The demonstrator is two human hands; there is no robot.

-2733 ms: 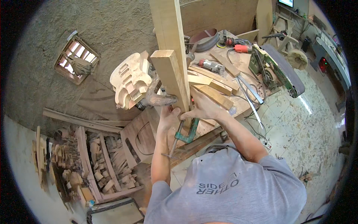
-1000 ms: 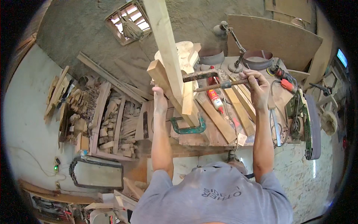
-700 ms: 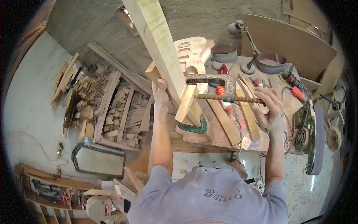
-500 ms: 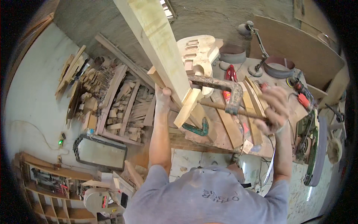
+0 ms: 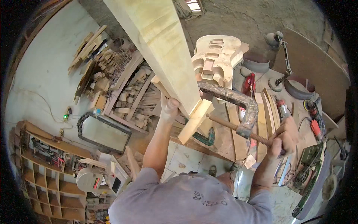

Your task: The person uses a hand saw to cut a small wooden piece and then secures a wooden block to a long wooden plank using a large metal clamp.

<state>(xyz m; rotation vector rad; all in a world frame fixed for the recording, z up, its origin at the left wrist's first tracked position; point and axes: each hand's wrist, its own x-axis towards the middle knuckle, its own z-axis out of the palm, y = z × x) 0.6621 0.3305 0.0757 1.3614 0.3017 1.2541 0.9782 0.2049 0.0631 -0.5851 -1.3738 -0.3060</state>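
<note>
A long pale wooden board (image 5: pixel 160 48) rises from the middle toward the upper edge. My left hand (image 5: pixel 169 107) is closed on its lower left side, beside a small wood strip (image 5: pixel 159 86); some of the fingers are hidden behind the wood. A rusty C-clamp (image 5: pixel 248 108) reaches round the board's lower end, its threaded screw pointing at a short wood block (image 5: pixel 195 120) that lies against the board. My right hand (image 5: pixel 285 138) is wrapped round the outer end of that screw. Below the block, a teal clamp (image 5: pixel 212 137) shows partly.
Pale guitar bodies (image 5: pixel 219 50) stand at the back of the workbench, near a red tool (image 5: pixel 249 84), wood strips (image 5: pixel 263 115) and a desk lamp (image 5: pixel 285 61). Wood offcuts (image 5: pixel 138 97) fill a rack at left. A belt machine (image 5: pixel 311 175) stands at right.
My right hand, blurred with its fingers looser before, is now closed round the screw's end. The view has shifted, so the board and clamp appear larger.
</note>
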